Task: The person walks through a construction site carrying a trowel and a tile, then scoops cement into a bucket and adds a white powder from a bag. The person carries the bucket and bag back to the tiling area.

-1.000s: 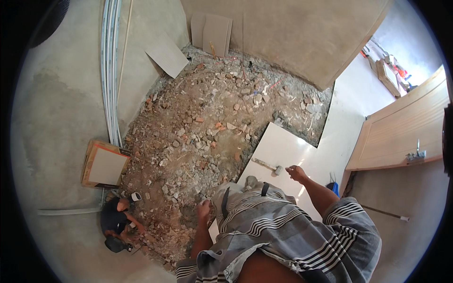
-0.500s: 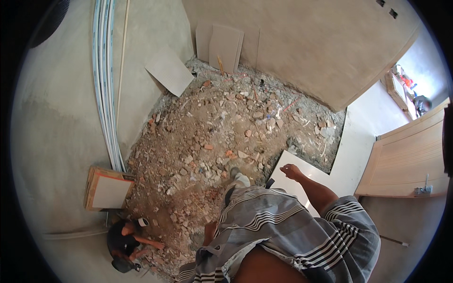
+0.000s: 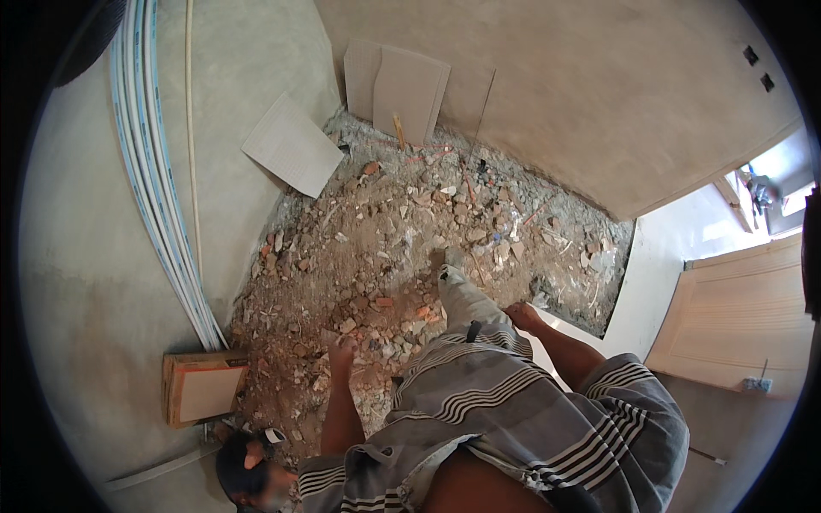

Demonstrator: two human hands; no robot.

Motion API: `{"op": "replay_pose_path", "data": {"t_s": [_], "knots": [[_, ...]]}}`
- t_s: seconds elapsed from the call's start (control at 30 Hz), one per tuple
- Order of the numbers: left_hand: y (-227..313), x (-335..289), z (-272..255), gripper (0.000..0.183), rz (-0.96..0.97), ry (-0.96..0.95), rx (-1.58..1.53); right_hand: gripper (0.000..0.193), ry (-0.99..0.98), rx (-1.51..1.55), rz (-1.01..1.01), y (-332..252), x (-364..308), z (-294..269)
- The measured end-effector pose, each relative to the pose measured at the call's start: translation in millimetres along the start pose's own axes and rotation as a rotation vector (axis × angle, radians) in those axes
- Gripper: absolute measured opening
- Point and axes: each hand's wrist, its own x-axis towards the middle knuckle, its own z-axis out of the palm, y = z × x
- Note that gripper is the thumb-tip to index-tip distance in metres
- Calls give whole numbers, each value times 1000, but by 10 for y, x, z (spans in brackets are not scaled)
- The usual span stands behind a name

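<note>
My left hand hangs over the rubble, fingers loosely bent and apart, with nothing seen in it. My right hand is held low beside my light trouser leg, fingers curled in, and I see nothing in them. Beneath both hands spreads broken rubble of brick bits, stones and dirt. A pale, glossy floor tile shows partly under my right forearm; my arm and striped shirt hide the rest.
Grey boards lean on the far wall, another board on the left wall. Long pipes stand at left. A boxed tile stack is near a crouching person. A wooden door stands at right.
My left hand has come out from beside my shirt over the rubble. My foot has moved farther forward, and the view has shifted. The crouching person now sits lower in view.
</note>
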Motion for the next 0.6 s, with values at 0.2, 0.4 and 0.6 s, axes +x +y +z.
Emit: {"op": "replay_pose_path", "data": {"t_s": [0.2, 0.4, 0.6], "knots": [[106, 804, 272, 33, -17, -184, 354, 42, 38, 113, 65, -26, 1172, -760], [842, 724, 371, 25, -469, -19, -133, 41, 33, -70, 44, -365, 2521, -1634], [1392, 1432, 228, 21, -295, 46, -263, 42, 31, -78, 30, -1375, 3801, -2335]]}}
